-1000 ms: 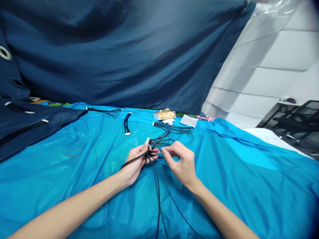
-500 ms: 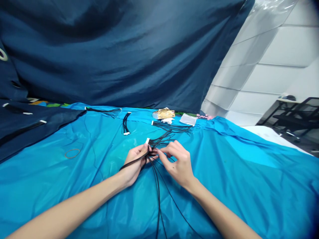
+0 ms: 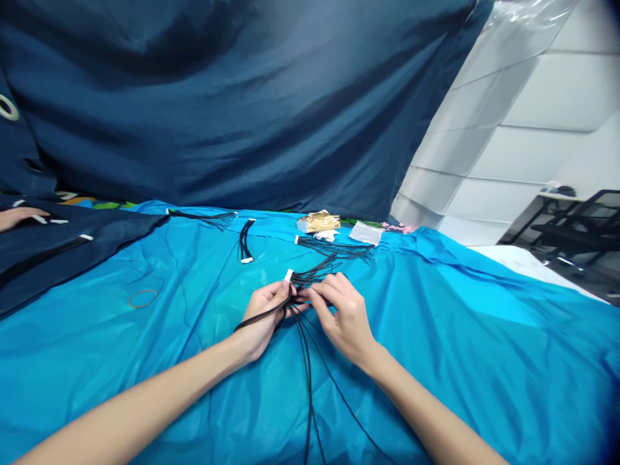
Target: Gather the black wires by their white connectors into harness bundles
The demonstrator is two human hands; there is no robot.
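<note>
Black wire bundle held in both hands over a blue-covered table.
Left to right: rubber band [image 3: 143, 298] lying well left of the hands; left hand [image 3: 264, 316] clenched around the wire bundle [image 3: 306, 336], white connector [image 3: 289, 275] at its fingertips; right hand [image 3: 345, 316] pinching the same wires just beside it; gold packet [image 3: 318, 223] beyond the hands.

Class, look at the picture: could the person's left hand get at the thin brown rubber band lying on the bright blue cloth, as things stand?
Probably yes, once freed. The thin brown rubber band lies alone on bare bright blue cloth, left of the left hand, nothing between them. But that hand is shut on the black wire bundle.
</note>
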